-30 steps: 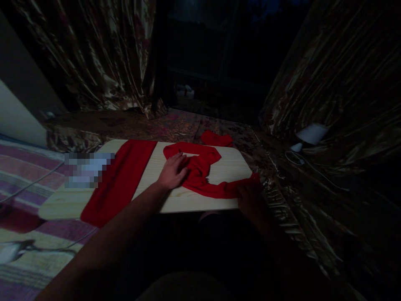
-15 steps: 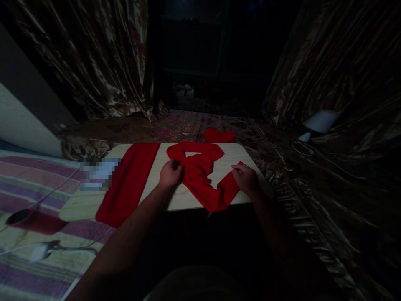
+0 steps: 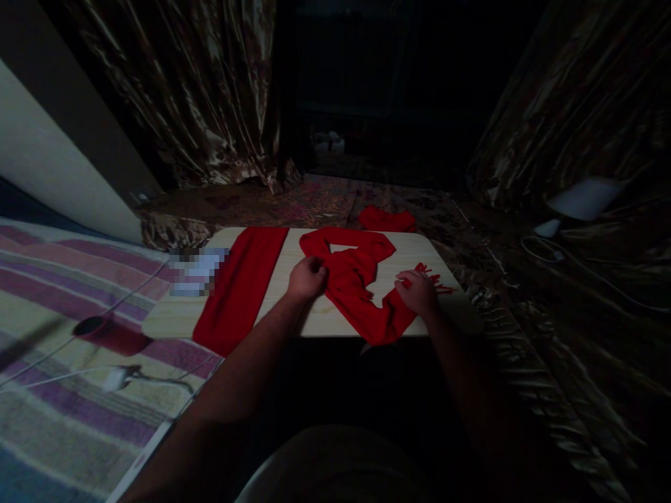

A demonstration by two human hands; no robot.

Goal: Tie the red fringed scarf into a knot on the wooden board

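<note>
A red knitted scarf with fringe [image 3: 361, 300] lies bunched and bent on a small pale wooden table. My left hand [image 3: 308, 278] is closed at the left edge of its bunched part, with thumb and fingers pinched on the fabric. My right hand [image 3: 418, 290] rests on the fringed end at the right, fingers stretched out and slightly bent over the cloth. Loose fringe strands spread out beyond that hand. A flat red strip of cloth [image 3: 244, 286] runs across the left side of the table and hangs over its near edge.
The wooden table [image 3: 286, 314] stands beside a striped bedspread [image 3: 63, 279] bearing a red cup [image 3: 112, 335] and a white plug with cables [image 3: 118, 378]. More red cloth [image 3: 388, 219] shows past the far edge. A white lamp [image 3: 587, 199] is at right; curtains hang behind.
My right hand has loosened from a pinch to outstretched fingers, and the scarf's fringe now lies spread out beside it. My left hand keeps its place on the scarf. The view has shifted.
</note>
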